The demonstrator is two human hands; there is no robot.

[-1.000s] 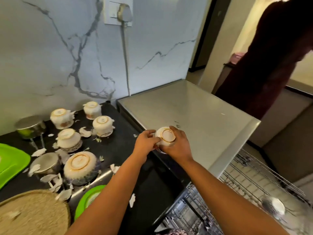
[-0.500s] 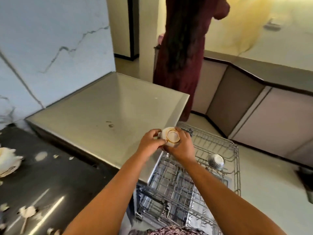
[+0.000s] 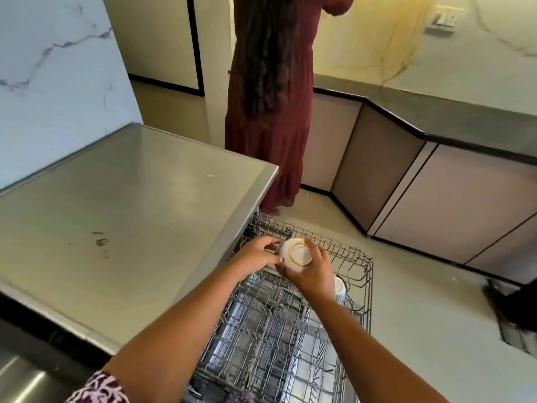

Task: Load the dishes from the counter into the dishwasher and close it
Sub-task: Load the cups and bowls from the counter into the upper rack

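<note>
**Bowl (image 3: 296, 254) held above the open dishwasher rack**

One white bowl, turned bottom-up with its gold-ringed foot towards the camera, is held between two hands above the far end of the pulled-out wire rack (image 3: 368, 289). It is gripped on its left side by the curled fingers and thumb of the left hand (image 3: 255, 257). The right hand (image 3: 312, 274) is clamped round its right side and underside.

A second ago the bowl was held over the near edge of the steel top (image 3: 130, 205), beside the black counter. Half a second ago it was at the steel top's corner. Now it is past that edge and over the rack, and the counter's other dishes are no longer seen.

One second dish (image 3: 340, 287) is seen in the rack, partly hidden behind the right wrist. One rack is seen. One other person in a maroon dress (image 3: 270, 112) is seen standing beyond the steel top.
</note>
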